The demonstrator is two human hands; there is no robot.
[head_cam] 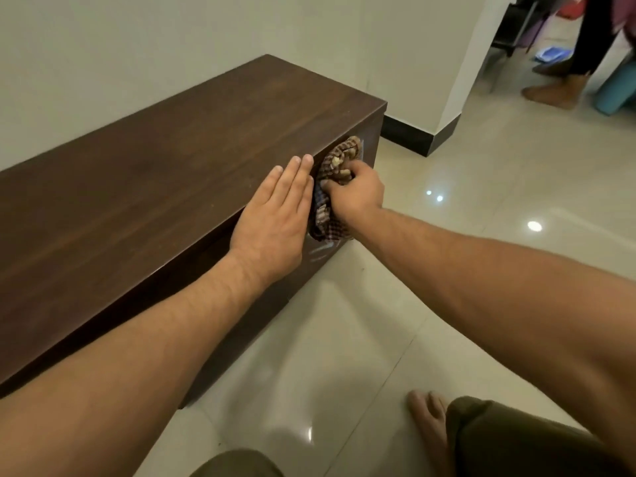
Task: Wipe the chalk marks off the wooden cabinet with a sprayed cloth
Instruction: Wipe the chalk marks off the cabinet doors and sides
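Observation:
A long, low, dark wooden cabinet stands against the wall. My left hand lies flat on its top at the front edge, fingers together, holding nothing. My right hand grips a bunched checked brown cloth and presses it against the cabinet's front face near the right end. Faint white chalk marks show on the front face just below the cloth. Part of the front face is hidden by my left arm.
The glossy tiled floor reflects ceiling lights. My knees and a bare foot are at the bottom. A wall corner with dark skirting stands beyond the cabinet. Another person's legs and a teal object are at the top right.

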